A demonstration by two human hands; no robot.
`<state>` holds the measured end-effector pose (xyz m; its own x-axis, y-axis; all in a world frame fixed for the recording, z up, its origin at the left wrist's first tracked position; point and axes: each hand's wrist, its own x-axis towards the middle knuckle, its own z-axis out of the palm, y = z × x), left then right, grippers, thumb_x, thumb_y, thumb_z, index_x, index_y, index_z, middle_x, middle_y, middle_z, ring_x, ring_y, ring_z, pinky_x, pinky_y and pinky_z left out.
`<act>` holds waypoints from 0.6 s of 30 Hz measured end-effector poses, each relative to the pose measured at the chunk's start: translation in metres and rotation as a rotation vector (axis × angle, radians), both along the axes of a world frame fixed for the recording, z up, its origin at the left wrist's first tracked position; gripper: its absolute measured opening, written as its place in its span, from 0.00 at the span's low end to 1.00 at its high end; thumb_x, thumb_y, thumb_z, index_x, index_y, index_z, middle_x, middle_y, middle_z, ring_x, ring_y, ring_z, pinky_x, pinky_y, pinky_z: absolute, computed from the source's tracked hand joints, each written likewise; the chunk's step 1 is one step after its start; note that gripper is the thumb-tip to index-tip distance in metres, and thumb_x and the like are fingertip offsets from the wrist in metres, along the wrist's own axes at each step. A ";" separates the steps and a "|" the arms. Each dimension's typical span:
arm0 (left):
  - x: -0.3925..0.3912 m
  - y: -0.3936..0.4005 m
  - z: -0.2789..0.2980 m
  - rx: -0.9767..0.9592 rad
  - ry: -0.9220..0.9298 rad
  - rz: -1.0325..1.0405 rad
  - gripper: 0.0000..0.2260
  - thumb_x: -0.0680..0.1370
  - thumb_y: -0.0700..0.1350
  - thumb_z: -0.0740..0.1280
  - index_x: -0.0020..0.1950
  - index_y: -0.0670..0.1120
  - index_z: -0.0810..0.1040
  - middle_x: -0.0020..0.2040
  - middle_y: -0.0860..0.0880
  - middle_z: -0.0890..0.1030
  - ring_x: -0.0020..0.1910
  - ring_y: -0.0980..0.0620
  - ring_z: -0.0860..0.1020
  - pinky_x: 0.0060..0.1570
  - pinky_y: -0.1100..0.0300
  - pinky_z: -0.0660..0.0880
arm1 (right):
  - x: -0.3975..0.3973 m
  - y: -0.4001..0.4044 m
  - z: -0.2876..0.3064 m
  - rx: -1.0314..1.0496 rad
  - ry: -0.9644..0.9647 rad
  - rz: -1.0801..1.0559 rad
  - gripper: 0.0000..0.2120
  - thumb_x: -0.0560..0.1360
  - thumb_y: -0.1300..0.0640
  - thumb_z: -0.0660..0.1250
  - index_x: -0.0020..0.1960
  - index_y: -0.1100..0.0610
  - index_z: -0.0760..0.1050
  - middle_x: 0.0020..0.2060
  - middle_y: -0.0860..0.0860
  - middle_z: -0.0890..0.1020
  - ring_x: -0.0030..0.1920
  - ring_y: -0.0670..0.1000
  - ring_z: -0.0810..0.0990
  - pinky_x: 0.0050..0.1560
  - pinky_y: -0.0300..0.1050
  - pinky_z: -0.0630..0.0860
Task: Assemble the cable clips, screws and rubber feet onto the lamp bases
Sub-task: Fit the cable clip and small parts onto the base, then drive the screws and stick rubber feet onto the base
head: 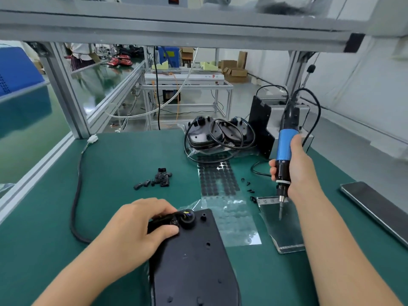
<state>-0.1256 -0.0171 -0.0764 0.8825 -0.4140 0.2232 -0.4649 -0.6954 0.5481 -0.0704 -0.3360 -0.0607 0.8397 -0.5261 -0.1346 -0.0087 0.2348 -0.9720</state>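
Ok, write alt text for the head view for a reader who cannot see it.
A person's left hand holds a cable clip on a black lamp base lying on a green bench, while the right hand grips a blue electric screwdriver upright, its tip over a clear tray. Loose clips, a sheet of rubber feet and more bases lie beyond.

Green bench mat [123, 155], black lamp base [194, 257], screwdriver [283, 151] with a bright blue grip, black cable clips [157, 178], dark dotted rubber feet sheet [217, 178].

Black lamp base [194, 257] flat on green mat, loose cable clips [157, 180] and rubber-feet sheet [217, 177] beyond
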 end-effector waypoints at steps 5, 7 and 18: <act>0.004 0.000 0.017 0.006 0.197 -0.013 0.08 0.68 0.59 0.74 0.45 0.64 0.81 0.44 0.68 0.81 0.47 0.67 0.78 0.43 0.77 0.67 | 0.001 -0.007 -0.008 -0.110 0.028 -0.080 0.20 0.80 0.37 0.53 0.48 0.53 0.72 0.29 0.53 0.81 0.29 0.51 0.81 0.32 0.45 0.79; 0.012 -0.006 0.025 -0.021 0.231 0.006 0.16 0.63 0.67 0.70 0.49 0.65 0.80 0.45 0.70 0.80 0.48 0.70 0.77 0.44 0.80 0.67 | 0.001 -0.008 -0.012 -0.368 0.093 -0.168 0.20 0.80 0.40 0.52 0.41 0.54 0.68 0.31 0.53 0.76 0.33 0.54 0.77 0.34 0.49 0.74; 0.103 -0.087 0.005 0.053 0.479 0.211 0.10 0.75 0.47 0.72 0.44 0.46 0.72 0.42 0.43 0.77 0.40 0.47 0.78 0.48 0.54 0.78 | -0.009 0.029 -0.016 -1.159 -0.235 -0.199 0.14 0.77 0.61 0.64 0.62 0.56 0.77 0.56 0.51 0.80 0.57 0.50 0.76 0.60 0.46 0.70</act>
